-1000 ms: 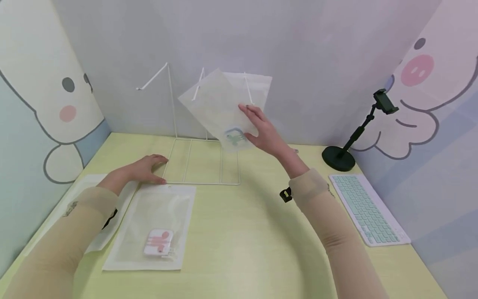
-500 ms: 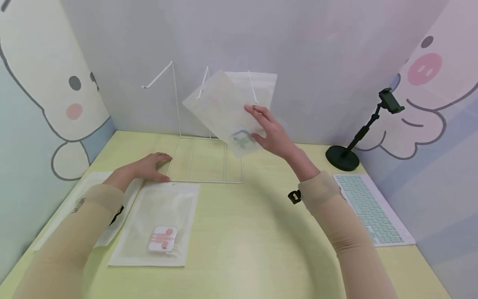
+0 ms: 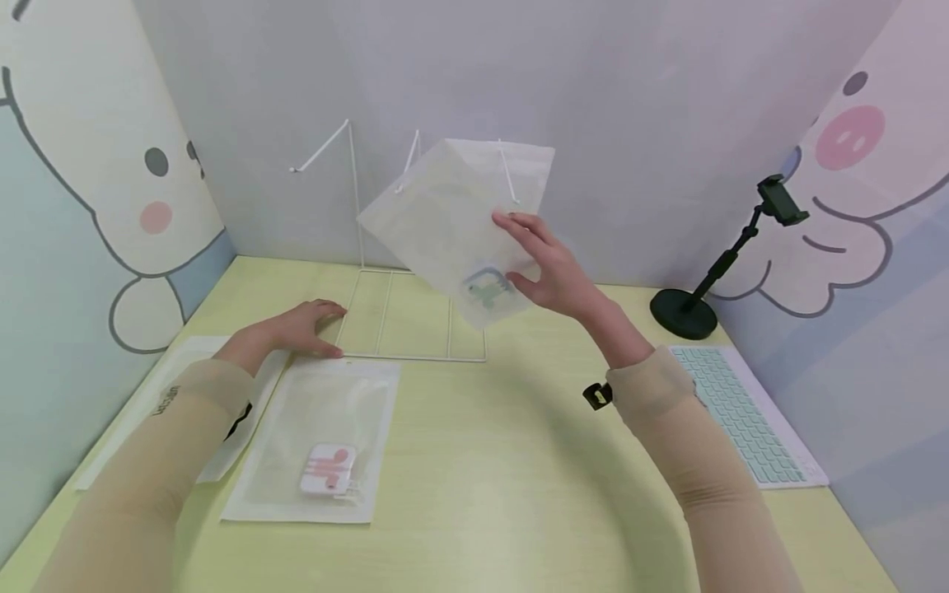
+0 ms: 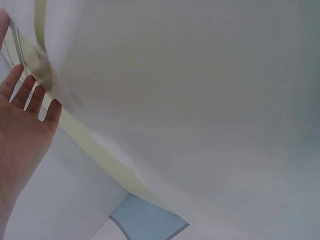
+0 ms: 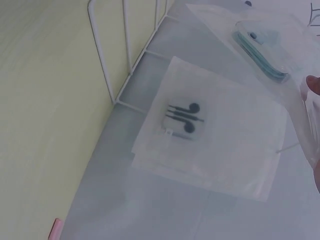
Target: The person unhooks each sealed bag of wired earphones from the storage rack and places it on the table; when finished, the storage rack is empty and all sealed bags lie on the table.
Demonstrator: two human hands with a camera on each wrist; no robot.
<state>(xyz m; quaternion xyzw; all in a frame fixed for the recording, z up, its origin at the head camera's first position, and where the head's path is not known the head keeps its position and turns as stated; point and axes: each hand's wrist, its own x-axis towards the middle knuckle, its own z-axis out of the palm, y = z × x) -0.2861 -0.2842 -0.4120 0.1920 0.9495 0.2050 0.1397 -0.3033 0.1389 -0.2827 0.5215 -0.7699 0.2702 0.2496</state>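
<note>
My right hand (image 3: 552, 268) pinches the edge of a translucent bag (image 3: 433, 218) with green earphones (image 3: 485, 288) in its lower corner. The bag is tilted, one corner up, and overlaps the middle hook (image 3: 411, 152) of a white wire rack (image 3: 411, 357). Behind it, another bag (image 5: 235, 135) with dark earphones (image 5: 185, 117) hangs on the right hook (image 3: 507, 169). My left hand (image 3: 300, 327) rests at the left edge of the rack's base, fingers (image 4: 35, 100) spread, touching the frame. Nearest it on the table lies a bag (image 3: 326, 412) with pink earphones (image 3: 328, 469).
A white bag (image 3: 211, 350) lies partly under the left forearm. The left hook (image 3: 319, 148) sticks out bare. To the right stand a black phone holder (image 3: 682, 313) and a keyboard (image 3: 741, 412). A grey wall (image 3: 630, 123) rises behind the rack.
The held bag has come down slightly and toward me, its lower corner now lower over the rack's base. My left hand stays at the rack. The head view has shifted a little.
</note>
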